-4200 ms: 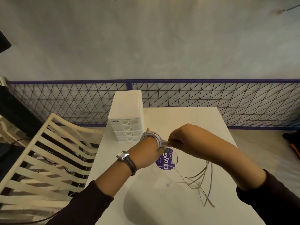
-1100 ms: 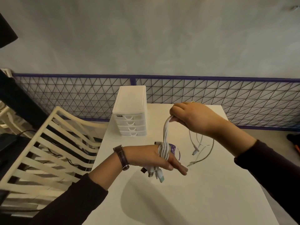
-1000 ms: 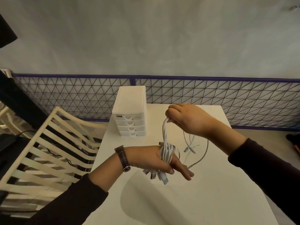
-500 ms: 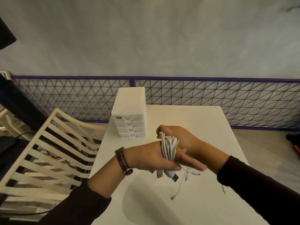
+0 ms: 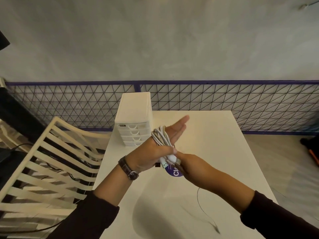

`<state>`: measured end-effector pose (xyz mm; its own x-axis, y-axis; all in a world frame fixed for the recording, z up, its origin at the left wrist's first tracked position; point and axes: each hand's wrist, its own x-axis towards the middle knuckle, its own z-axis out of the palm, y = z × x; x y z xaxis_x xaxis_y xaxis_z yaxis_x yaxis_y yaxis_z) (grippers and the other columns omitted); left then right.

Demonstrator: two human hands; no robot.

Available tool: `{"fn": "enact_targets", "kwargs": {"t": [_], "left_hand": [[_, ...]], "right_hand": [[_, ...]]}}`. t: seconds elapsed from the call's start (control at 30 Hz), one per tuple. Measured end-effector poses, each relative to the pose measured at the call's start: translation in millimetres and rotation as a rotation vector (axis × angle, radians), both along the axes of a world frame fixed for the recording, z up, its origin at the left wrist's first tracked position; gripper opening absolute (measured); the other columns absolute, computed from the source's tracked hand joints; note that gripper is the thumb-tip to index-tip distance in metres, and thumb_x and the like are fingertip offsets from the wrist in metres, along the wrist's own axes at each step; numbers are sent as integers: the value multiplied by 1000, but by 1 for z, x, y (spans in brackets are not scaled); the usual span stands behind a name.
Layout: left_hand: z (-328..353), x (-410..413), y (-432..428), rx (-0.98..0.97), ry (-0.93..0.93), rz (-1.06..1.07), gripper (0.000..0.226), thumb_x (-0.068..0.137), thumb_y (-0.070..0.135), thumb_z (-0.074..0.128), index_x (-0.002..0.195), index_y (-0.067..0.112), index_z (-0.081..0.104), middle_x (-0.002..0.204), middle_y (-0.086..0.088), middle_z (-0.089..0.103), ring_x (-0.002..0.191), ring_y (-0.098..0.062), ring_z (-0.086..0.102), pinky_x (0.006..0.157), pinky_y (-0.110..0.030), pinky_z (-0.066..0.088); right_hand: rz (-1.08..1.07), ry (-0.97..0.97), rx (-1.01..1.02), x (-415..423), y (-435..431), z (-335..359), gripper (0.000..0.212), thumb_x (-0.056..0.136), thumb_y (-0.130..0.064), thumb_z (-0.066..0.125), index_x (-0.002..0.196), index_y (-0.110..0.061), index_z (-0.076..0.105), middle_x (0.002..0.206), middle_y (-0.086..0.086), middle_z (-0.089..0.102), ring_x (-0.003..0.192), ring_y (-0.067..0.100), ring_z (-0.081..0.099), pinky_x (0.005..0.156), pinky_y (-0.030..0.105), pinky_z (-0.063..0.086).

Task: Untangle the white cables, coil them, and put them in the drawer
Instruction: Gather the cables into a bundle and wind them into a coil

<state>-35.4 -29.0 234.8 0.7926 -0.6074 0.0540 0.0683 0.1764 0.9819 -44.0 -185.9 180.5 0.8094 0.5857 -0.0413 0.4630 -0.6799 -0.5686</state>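
- State: the white cables (image 5: 161, 138) are coiled round the palm of the left hand (image 5: 148, 153), whose fingers are straight. The thumb appears to pin the lower turns, though the view there is poor.
- The right hand (image 5: 191, 167) pinches the plug ends (image 5: 170, 160) just below the coil, above the table (image 5: 215, 144).
- Risk: the turns may slide off the straight fingers and spring loose when the coil is removed.
- Risk: unsecured plug ends may unwind the coil.
- Risk: every drawer of the drawer unit (image 5: 133, 116) is closed. Opening one requires a free hand, which leaves the coil less supported.
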Motion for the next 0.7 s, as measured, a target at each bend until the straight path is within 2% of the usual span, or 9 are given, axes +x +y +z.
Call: {"fn": "enact_targets", "kwargs": {"t": [0.13,0.27,0.33,0.37,0.4,0.47,0.5,0.6,0.7], "left_hand": [[-1,10,15,78,-3,53,76,76,-13,38,135,34,32,153,13,23,137,3,27,97,-17,35],[-4,12,20,368,-98,-18,84,82,-17,41,136,44,20,148,22,20,135,-2,20,79,-4,41],[-4,14,18,577,-200,-45,87,85,-16,43,137,47,13,148,22,16,139,2,18,79,3,37],[-4,14,17,673,-246,-69,86,87,-12,45,137,47,9,150,20,15,133,4,19,82,4,35],[-3,14,15,756,-272,-102,84,89,-6,47,139,46,5,152,15,15,134,0,20,87,0,37],[-7,14,9,923,-284,-162,81,92,5,49,143,46,1,152,4,22,130,-11,35,92,-24,48],[-10,13,7,1007,-272,-176,79,93,9,50,143,47,1,147,1,27,122,-17,45,85,-33,52],[-23,14,7,1155,-230,-126,58,90,29,56,140,38,28,122,-8,50,87,-20,59,66,-32,57],[-27,14,2,1168,-244,-69,20,88,43,56,102,29,52,94,-7,60,67,-15,56,54,-23,49]], "right_hand": [[3,-78,-103,3,-17,8,55,92,-59,19,98,-13,50,86,8,64,76,27,58,69,42,49],[66,-128,-212,7,-21,23,29,97,-41,40,108,-19,53,100,2,66,81,18,58,68,28,49],[76,-169,-253,11,-24,33,24,95,-39,47,112,-23,52,106,-2,66,79,11,52,66,20,45],[92,-199,-265,12,-25,36,24,95,-39,49,113,-23,53,106,-3,66,78,9,49,63,16,43],[111,-225,-275,13,-26,40,24,95,-38,49,112,-22,54,103,-2,66,76,9,49,60,14,39],[135,-262,-301,13,-25,50,23,95,-38,47,108,-20,56,97,-1,67,72,11,51,58,16,38],[145,-266,-311,13,-25,55,23,95,-38,47,107,-20,56,95,-1,66,70,11,51,59,16,39],[154,-251,-326,13,-23,65,21,95,-36,50,107,-21,57,83,-10,54,56,2,39,53,12,27],[189,-296,-388,13,-17,71,21,94,-36,53,106,-20,57,78,-9,48,55,4,37,49,13,20]]}}
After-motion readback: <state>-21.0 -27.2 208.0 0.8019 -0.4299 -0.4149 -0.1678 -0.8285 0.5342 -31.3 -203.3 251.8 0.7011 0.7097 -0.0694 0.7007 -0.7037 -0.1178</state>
